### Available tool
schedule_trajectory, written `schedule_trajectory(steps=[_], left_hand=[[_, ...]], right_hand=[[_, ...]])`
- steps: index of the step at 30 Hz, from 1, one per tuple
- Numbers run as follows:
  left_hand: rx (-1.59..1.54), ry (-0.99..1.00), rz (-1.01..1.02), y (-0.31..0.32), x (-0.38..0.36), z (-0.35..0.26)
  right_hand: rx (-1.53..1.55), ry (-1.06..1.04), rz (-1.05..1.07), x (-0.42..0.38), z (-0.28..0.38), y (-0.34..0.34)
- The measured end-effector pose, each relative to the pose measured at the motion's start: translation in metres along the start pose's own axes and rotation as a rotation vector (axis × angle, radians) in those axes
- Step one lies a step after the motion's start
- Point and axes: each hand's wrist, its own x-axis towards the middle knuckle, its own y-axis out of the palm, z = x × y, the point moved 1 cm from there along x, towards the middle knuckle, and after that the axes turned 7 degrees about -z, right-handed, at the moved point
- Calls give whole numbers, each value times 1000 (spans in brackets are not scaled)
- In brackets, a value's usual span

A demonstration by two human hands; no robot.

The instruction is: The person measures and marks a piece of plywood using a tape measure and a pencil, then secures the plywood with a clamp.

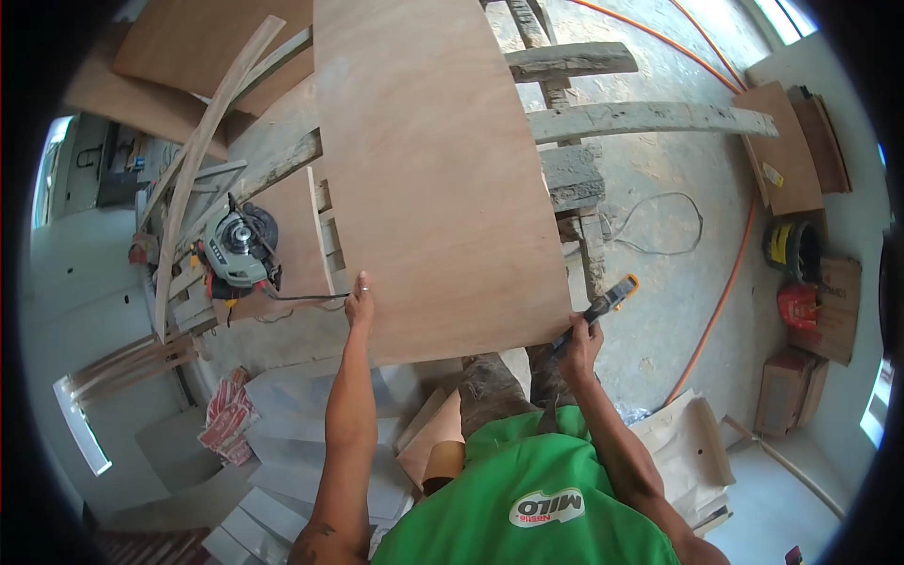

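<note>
The plywood sheet (433, 188) lies on rough timbers (650, 121), seemingly being steadied — left grip (360, 306) closed over its side edge, right grip (584, 344) wrapped round a black tool (607, 301) by its corner — and the next move calls for even support.

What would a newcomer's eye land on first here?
The large wooden sheet filling the upper middle, with the left hand on its edge at picture left. Next, the bright green shirt at bottom centre and the grey-green power saw to the left of the sheet. Then the black-and-orange tool in the right hand, by the sheet's near right corner.
</note>
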Motion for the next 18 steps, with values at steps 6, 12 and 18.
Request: schedule_trajectory(steps=[6, 12, 18], left_hand=[[-14, -23, 18, -7, 5, -23], [63, -34, -27, 3, 24, -3], [20, 228, -32, -2, -4, 4]], right_hand=[[96, -4, -73, 6, -6, 13], [217, -117, -52, 4, -11, 10], [196, -79, -17, 7, -9, 3]])
